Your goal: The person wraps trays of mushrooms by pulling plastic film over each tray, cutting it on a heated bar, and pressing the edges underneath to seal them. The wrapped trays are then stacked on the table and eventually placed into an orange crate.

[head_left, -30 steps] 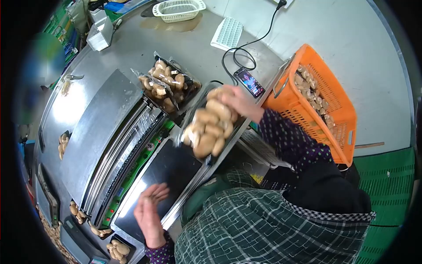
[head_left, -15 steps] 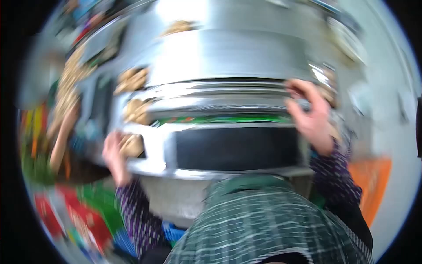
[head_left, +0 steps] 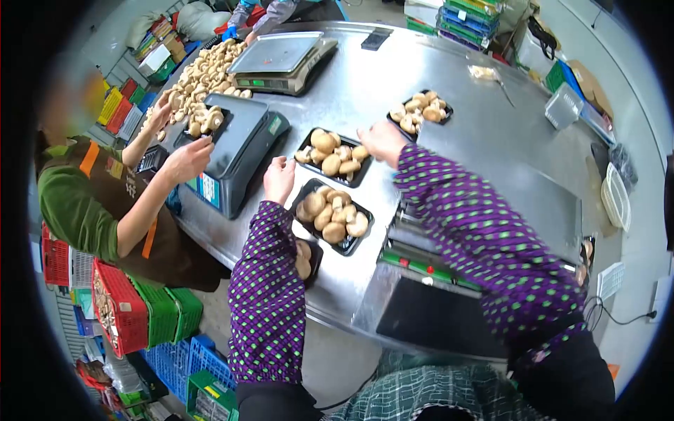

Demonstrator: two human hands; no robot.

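Observation:
A black tray of brown mushrooms [head_left: 333, 156] lies between my two hands on the metal table. My left hand [head_left: 279, 179] is by its left edge, fingers bent together; what is between them is too small to tell. At its right corner, my right hand [head_left: 382, 142] has its fingertips against the rim or a mushroom, the grip partly hidden. Nearer me sits a second filled tray [head_left: 333, 216], with a third mushroom tray [head_left: 306, 261] partly behind my left sleeve. Another mushroom tray [head_left: 421, 112] stands beyond my right hand.
At left, a co-worker's hands [head_left: 184, 161] are by a mushroom tray on a scale [head_left: 235, 137]. Behind are a mushroom pile [head_left: 203, 77] and another scale [head_left: 281, 59]. The wrapping machine [head_left: 435, 316] is at right under my forearm. Crates [head_left: 123, 309] stand lower left.
The view has swung left and become sharp. My hands, earlier beside the wrapping machine, are now around a mushroom tray farther up the table.

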